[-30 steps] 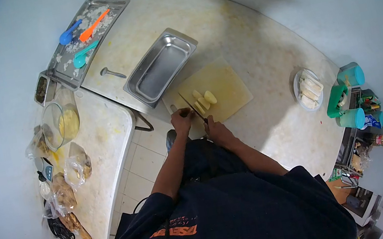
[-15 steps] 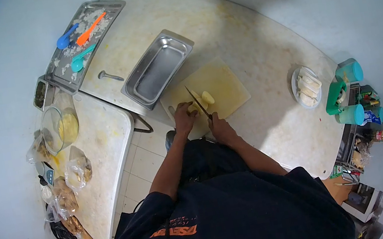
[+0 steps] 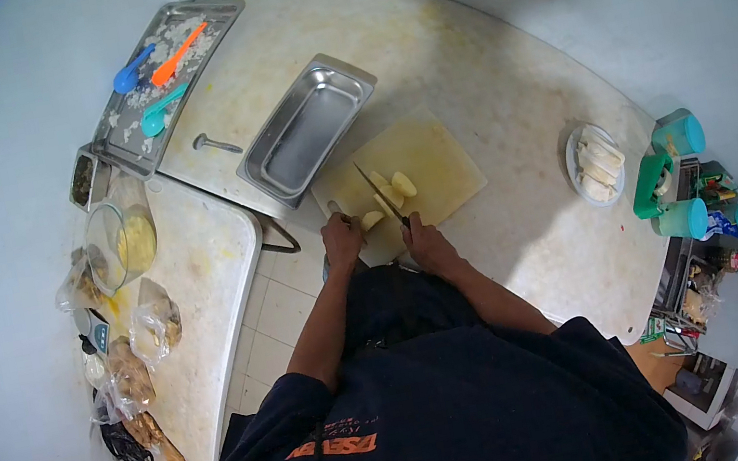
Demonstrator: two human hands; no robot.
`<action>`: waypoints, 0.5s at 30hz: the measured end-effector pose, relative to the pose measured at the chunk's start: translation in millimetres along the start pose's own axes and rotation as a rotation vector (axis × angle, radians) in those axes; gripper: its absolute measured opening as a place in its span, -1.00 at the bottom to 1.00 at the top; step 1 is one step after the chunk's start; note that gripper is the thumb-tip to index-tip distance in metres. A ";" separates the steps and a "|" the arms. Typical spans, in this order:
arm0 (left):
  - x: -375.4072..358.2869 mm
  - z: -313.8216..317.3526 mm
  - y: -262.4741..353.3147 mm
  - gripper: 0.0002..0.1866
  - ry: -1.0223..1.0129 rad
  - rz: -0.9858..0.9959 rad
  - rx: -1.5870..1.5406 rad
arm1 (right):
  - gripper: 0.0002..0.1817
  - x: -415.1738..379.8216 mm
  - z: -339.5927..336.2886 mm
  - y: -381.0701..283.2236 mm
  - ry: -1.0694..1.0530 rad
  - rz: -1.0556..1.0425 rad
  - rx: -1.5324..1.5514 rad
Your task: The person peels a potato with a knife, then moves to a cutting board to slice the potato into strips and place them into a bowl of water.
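Note:
On a pale yellowish cutting board (image 3: 448, 168) lie several pale yellow chunks that look like peeled potato (image 3: 403, 185). My right hand (image 3: 428, 245) is wrapped round the handle of a knife (image 3: 379, 192), its dark blade pointing away across the board beside the chunks. By the board's near left edge is my left hand (image 3: 343, 236), fingers loosely bent and apart, just left of one cut chunk (image 3: 371, 220). Whether a fingertip touches that chunk is hard to see. Just beyond the board stands a deep steel pan (image 3: 281, 169) with nothing in it.
A steel tray (image 3: 216, 36) with white bits and coloured spoons sits far left. A metal tool (image 3: 216, 144) lies near the pan. On the right is a plate (image 3: 579, 180) of white pieces beside turquoise-lidded containers (image 3: 681, 135). The left table holds a glass bowl (image 3: 107, 245) and bags (image 3: 155, 323).
My left hand has drawn back leftward from the chunk it was on, which now shows left of the knife. The knife has hardly moved.

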State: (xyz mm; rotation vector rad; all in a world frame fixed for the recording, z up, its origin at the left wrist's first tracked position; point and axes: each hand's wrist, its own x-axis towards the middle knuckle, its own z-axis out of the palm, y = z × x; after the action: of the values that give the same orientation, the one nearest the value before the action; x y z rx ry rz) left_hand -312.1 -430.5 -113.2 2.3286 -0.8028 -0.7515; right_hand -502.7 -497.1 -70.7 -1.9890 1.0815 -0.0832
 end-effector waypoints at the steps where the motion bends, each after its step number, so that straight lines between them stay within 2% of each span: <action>1: -1.9 -3.1 4.3 -0.71 -0.005 0.070 -0.028 | -0.68 1.1 1.5 1.4 -0.006 0.002 0.010; 3: -5.9 -6.2 14.1 -0.69 -0.018 0.211 -0.084 | -0.68 1.7 2.3 3.3 -0.012 0.003 0.023; 6: -15.1 -9.3 21.5 -0.66 0.036 0.617 0.012 | -0.68 2.7 3.9 5.0 -0.024 0.005 0.029; 9: -12.8 1.7 21.3 -0.62 0.002 0.507 0.063 | -0.68 3.0 4.7 8.0 -0.041 0.027 0.019; 12: -7.6 9.5 26.3 -0.61 0.015 0.234 0.041 | -0.68 1.0 2.7 4.5 -0.040 0.018 0.015; 15: -6.9 21.1 28.2 -0.61 0.160 0.011 -0.108 | -0.68 0.7 2.7 4.5 -0.042 -0.018 0.016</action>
State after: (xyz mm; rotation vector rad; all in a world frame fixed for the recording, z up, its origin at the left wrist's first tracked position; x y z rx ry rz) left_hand -340.7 -451.3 -107.1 2.2529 -0.6864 -0.5801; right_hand -504.1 -497.0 -75.8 -1.9774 1.0334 -0.0589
